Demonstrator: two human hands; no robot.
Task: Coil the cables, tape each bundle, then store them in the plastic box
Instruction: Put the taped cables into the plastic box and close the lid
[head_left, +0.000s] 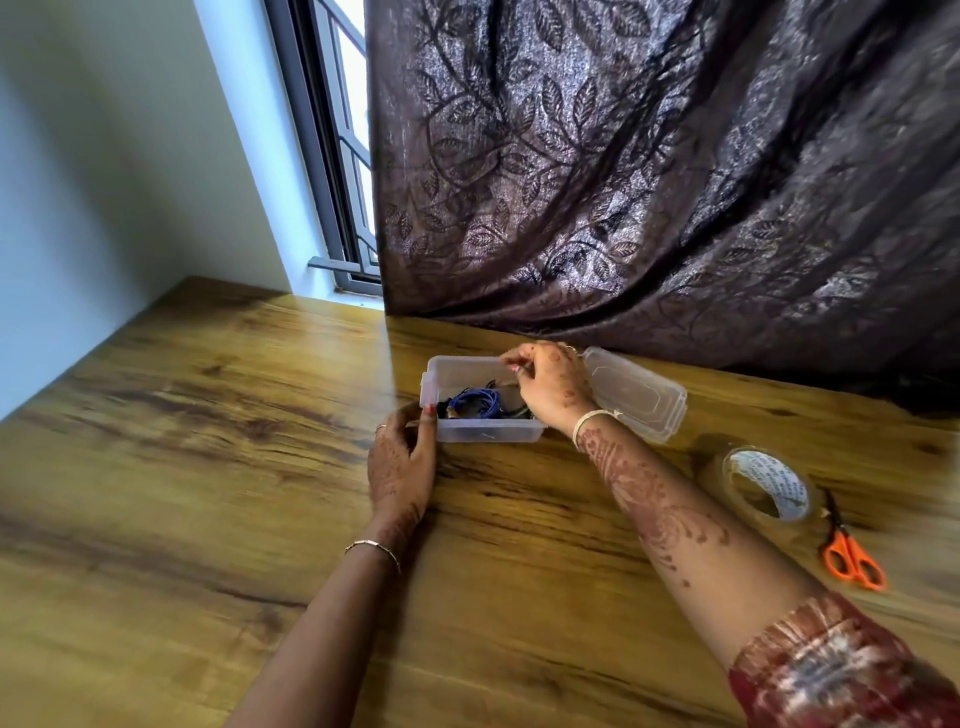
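A clear plastic box stands on the wooden table near the curtain. Inside it lie a coiled blue cable and darker cable bundles. My left hand grips the box's near left corner, thumb on the rim. My right hand hovers over the box's right half with its fingers curled and pinched together; I cannot tell whether anything is between them. The box's clear lid lies just right of the box, partly behind my right hand.
A roll of clear tape stands on the table to the right, with orange-handled scissors beside it. A dark leaf-patterned curtain hangs down to the table's far edge. A wall and window are at the left.
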